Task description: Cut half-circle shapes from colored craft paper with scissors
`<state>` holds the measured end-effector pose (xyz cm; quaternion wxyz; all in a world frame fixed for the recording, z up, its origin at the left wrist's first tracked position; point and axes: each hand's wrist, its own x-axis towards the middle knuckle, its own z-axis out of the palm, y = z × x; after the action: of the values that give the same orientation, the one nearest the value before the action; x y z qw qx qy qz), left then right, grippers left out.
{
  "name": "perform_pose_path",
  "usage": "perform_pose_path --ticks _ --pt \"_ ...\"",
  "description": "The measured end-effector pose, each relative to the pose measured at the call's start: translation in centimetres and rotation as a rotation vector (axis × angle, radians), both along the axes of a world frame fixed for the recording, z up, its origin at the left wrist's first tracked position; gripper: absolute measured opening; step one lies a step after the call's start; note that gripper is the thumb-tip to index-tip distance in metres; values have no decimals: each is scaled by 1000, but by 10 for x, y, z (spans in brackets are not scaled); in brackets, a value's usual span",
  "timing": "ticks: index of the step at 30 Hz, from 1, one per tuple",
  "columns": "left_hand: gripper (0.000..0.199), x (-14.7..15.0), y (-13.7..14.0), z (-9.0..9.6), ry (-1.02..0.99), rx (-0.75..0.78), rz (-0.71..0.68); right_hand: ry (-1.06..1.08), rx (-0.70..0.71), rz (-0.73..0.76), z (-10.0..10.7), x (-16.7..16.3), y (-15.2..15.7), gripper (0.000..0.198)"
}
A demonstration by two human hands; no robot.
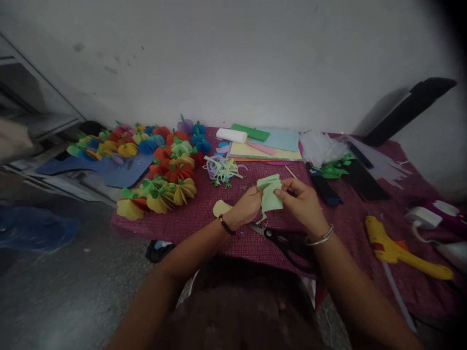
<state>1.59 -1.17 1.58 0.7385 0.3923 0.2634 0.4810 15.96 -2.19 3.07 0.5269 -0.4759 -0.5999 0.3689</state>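
Pale green, thin folded paper (272, 199) is hanging above the maroon, woven-cloth-covered counter (204, 218) near its front edge, the fingers of the left hand (249, 206) and right hand (301, 200) pinching it; uneven pulling could be creasing it. Black-handled metal scissors (270, 234) are lying below, where a dropping forearm might be nudging them off that edge. Curly paper strips (223, 169) are tangling farther back; round, pleated, multicoloured paper shapes (160, 198) are crowding toward the left edge.

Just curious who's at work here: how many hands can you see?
2: left hand gripping the pale green paper from the left, right hand from the right. No others show.
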Motion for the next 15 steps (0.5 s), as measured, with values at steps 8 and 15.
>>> perform_pose_path --ticks 8,15 --pt "46 -11 1 13 -101 -182 20 159 -19 -141 -2 2 8 25" --pt "46 -8 -3 10 27 -110 67 176 -58 -106 -2 3 8 25"
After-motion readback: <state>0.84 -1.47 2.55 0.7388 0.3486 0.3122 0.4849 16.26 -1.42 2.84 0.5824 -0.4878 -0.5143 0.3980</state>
